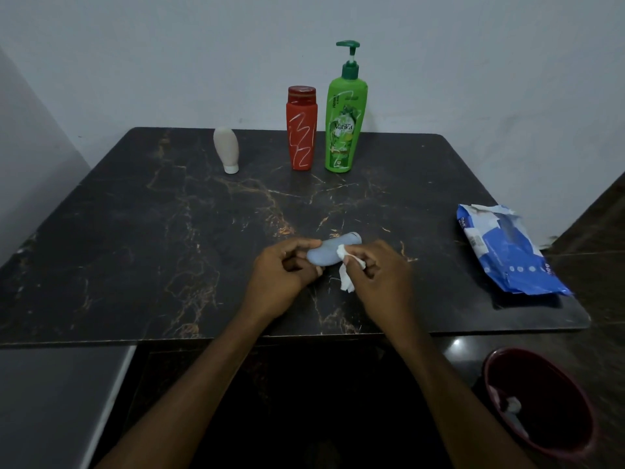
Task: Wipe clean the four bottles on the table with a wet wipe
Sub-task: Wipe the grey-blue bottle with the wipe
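Over the dark marbled tabletop [169, 248], toward its front edge, the left hand [280, 265] grips a small blue-grey plastic bottle [324, 253] sideways. The right hand [378, 269] pinches a crumpled white wet wipe [346, 279] against it. Open surface lies beyond, then a beige plastic bottle [226, 148], a red plastic bottle [302, 133] and a green pump bottle [343, 130] near the far edge.

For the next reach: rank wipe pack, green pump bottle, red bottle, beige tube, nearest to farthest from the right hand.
1. wipe pack, right edge.
2. green pump bottle, back centre.
3. red bottle, beside it.
4. beige tube, back left.
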`<state>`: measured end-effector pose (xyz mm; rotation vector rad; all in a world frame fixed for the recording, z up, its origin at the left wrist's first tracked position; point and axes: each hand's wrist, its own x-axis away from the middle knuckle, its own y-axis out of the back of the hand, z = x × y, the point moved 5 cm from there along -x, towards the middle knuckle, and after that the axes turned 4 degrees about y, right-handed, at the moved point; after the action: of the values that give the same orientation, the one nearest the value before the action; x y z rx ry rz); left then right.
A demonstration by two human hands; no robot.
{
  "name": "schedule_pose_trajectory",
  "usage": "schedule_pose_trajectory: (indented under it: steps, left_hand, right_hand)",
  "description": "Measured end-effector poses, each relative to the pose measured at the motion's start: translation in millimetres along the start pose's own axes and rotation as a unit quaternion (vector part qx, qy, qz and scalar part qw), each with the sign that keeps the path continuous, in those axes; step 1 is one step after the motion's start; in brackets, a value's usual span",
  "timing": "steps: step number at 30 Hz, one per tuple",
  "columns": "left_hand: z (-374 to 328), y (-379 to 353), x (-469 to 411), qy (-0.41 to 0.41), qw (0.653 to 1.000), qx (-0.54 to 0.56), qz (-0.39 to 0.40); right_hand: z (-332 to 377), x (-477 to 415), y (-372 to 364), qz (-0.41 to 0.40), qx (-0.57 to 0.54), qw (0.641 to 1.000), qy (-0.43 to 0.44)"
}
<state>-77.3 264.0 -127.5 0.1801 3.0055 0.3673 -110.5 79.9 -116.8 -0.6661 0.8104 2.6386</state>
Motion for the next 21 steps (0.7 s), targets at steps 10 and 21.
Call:
schedule_pose_trajectory:
  steps: [10,21]
  left_hand:
    - [-1.6,1.2,1.0,0.005,0.999,-0.014,-0.029]
    - [-5.1,5.8,4.5,-0.02,0.997,-0.033,-0.069]
  right_hand:
    - [3.9,0.0,-8.3,0.016,0.006,1.0,0.001]
    - [4.2,-9.0,-0.6,0.037,0.031,0.999,-0.013]
